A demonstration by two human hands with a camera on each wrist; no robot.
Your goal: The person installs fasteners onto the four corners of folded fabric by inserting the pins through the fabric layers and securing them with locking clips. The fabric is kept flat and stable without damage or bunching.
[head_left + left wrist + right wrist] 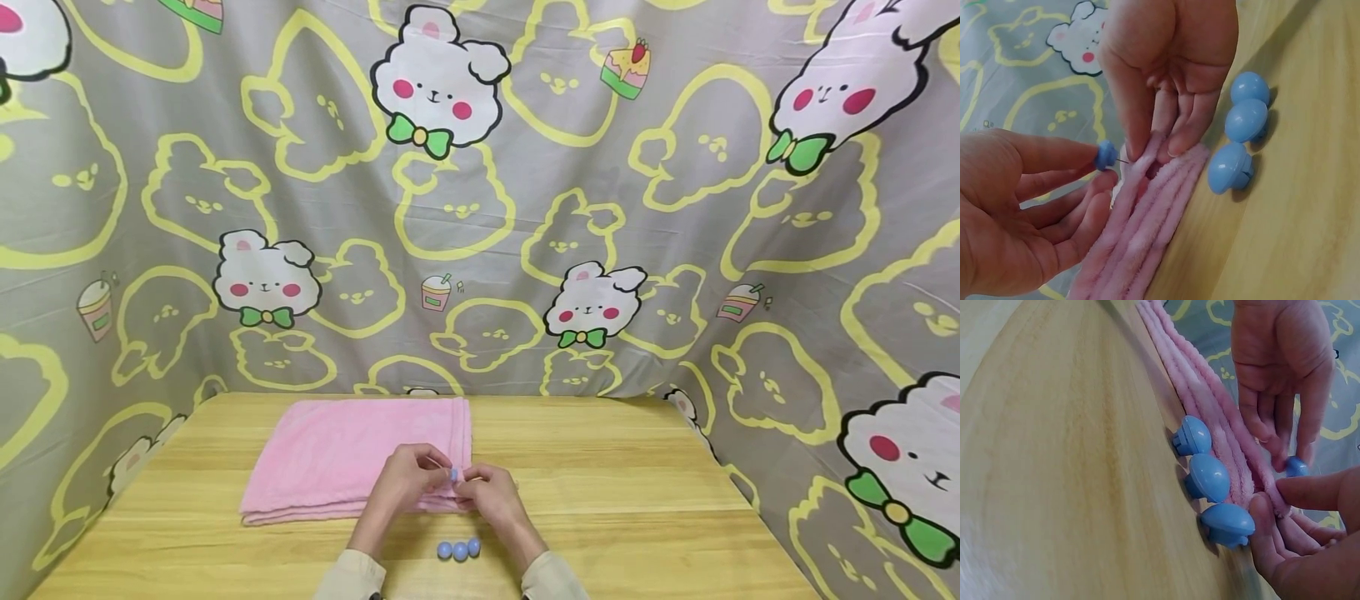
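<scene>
A folded pink cloth [337, 458] lies on the wooden table. Between thumb and finger, my left hand [1035, 212] pinches a small blue pin piece [1106, 155]; its thin metal point reaches toward the cloth's edge [1141, 165]. My right hand [1310, 531] grips the near right corner of the cloth, thumb and fingers on the top layer. Whether the point touches the cloth I cannot tell. Several layers of the fold show in both wrist views. In the head view the blue piece [453, 474] sits between both hands.
Three blue round-topped pieces [460, 552] stand in a row on the table [615, 500], just in front of the cloth and between my forearms. A grey curtain [510, 208] with rabbit and yellow outline prints hangs behind the table and along its sides.
</scene>
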